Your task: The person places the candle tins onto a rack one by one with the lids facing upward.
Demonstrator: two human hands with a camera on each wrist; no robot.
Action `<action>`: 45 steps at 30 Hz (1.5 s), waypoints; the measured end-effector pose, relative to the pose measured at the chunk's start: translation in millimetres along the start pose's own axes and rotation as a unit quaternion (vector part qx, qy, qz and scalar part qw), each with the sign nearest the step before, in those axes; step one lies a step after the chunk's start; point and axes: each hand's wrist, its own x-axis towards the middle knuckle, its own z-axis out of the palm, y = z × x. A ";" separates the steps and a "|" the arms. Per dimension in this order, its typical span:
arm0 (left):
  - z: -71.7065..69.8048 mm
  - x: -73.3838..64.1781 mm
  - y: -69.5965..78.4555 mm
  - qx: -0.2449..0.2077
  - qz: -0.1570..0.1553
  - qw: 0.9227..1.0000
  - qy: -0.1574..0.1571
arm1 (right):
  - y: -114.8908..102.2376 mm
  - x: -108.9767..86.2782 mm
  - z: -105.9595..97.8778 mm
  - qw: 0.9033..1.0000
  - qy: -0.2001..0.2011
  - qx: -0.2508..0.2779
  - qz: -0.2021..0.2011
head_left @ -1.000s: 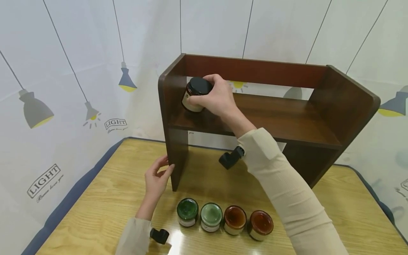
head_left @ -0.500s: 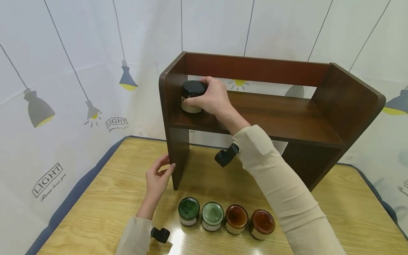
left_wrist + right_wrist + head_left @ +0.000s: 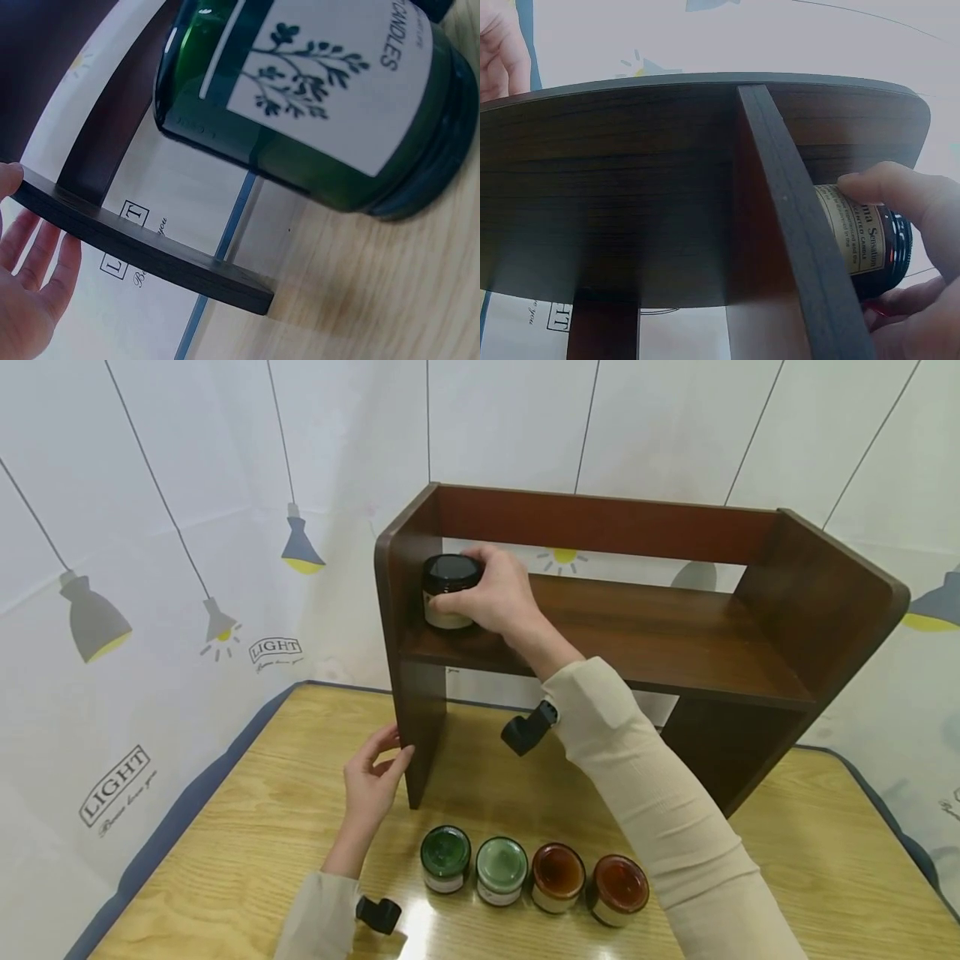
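Okay, right hand [image 3: 501, 593] first: gripping anything?

Yep, thumb and fingers round a scented candle jar [image 3: 444, 583]. Dark glass, cream label [image 3: 853, 229], black lid [image 3: 453, 566] on top.

And that jar's where?

Left end of the wooden desktop shelf [image 3: 637, 610], at the upper tier, just beside the left side panel [image 3: 418, 693]. Base touching the board? Can't tell.

Fine. Left hand [image 3: 372, 781]?

Low on the shelf's left side panel, at its front edge. Thumb one side, fingers the other, pinching it.

Other jars?

Four, side by side in front of the shelf, from its left panel rightward: dark green candle jar [image 3: 446, 857], light green jar [image 3: 502, 868], amber jar [image 3: 558, 872], red-brown jar [image 3: 620, 887].

Surface?

Wood-grain table [image 3: 247, 843] under the shelf. White backdrop [image 3: 352, 443] behind the shelf, printed with hanging lamps.
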 end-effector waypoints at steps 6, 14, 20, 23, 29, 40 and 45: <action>-1.8 -0.4 0.2 0.005 -0.026 1.000 0.003 | 0.1 -3.5 1.4 1.000 -0.004 0.009 -0.009; -1.5 0.2 -2.7 -0.005 0.005 1.000 0.008 | 0.3 -15.4 -4.9 1.000 -0.002 0.026 -0.002; -0.6 0.2 -2.8 -0.004 0.008 1.000 0.010 | 3.3 -26.6 -15.4 1.000 0.005 0.014 0.010; -0.3 0.9 -3.6 -0.011 0.009 1.000 0.009 | 4.6 -32.4 -20.7 1.000 0.009 0.011 0.007; -2.1 1.9 -9.9 -0.002 -0.003 1.000 0.006 | 7.2 -43.9 -28.6 1.000 0.014 0.019 0.002; -1.4 0.6 0.4 0.007 -0.003 1.000 0.010 | 16.3 -68.4 -39.8 0.998 0.024 0.043 -0.037; -1.8 1.4 -9.3 0.006 0.003 1.000 0.012 | 20.3 -80.1 -43.7 0.996 0.032 0.043 -0.068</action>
